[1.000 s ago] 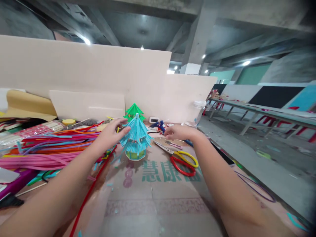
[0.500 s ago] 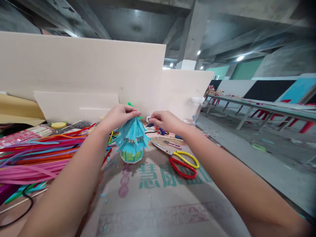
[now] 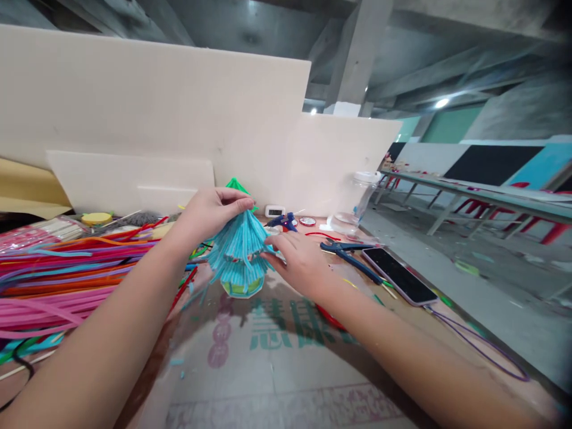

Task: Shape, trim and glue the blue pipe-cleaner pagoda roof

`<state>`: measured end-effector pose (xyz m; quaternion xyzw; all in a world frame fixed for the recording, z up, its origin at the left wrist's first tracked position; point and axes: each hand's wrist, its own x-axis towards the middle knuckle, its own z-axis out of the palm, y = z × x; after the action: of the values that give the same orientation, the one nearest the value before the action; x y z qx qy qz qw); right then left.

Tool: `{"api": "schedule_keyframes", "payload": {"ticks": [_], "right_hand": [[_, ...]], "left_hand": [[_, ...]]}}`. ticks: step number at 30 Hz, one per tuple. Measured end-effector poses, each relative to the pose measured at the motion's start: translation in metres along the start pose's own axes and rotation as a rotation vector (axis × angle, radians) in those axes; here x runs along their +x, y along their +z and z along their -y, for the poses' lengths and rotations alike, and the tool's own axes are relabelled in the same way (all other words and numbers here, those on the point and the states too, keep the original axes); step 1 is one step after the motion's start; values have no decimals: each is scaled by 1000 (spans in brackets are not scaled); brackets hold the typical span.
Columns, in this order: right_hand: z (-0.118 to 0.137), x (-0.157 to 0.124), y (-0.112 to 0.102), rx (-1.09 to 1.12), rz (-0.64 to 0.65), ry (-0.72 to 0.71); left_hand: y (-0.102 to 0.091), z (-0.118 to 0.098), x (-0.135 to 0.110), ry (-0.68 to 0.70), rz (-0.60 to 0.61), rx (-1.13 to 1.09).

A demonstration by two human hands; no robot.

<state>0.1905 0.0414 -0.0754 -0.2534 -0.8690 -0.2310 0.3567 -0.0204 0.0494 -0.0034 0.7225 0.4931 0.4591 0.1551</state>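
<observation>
A small tiered model (image 3: 239, 241) of light-blue pipe cleaners, with a green peak and a green base, stands on the printed board. My left hand (image 3: 217, 213) pinches it near the top, just under the green peak, thumb and fingers closed. Against its right edge, at the upper blue tier, is my right hand (image 3: 299, 262). That hand's thumb and forefinger are apart, with the fingertips at the ends of the blue strands. My right forearm covers most of the scissors; a bit of red handle (image 3: 330, 317) shows.
A pile of coloured pipe cleaners (image 3: 58, 292) lies at left. Behind and to the right are a white timer (image 3: 274, 211), a blue glue gun (image 3: 283, 221), pliers (image 3: 353, 256), a phone (image 3: 400, 277) with a cord and a clear plastic jar (image 3: 355, 205). White boards (image 3: 147, 119) stand at the back.
My right hand has moved down and slightly right, from beside the top to the model's right edge, its fingers parting. My left hand stays at the top. My right forearm now covers the scissors.
</observation>
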Motion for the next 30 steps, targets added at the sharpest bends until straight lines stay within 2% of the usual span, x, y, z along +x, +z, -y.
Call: {"api": "schedule_keyframes", "payload": {"ticks": [4,17,23,30], "right_hand": [[2,-3,-3,-3,-12,-5],[-8,-3,-13,-43,94,-125],[-12,-3,-10,-4,61,-122],[-11,-3,-10,-56,52,-109]], "left_hand": [[3,-1,-1,11,-2,7],[4,1,0,27,-2,21],[2,3,0,13,-5,-10],[3,0,0,33,15,16]]}}
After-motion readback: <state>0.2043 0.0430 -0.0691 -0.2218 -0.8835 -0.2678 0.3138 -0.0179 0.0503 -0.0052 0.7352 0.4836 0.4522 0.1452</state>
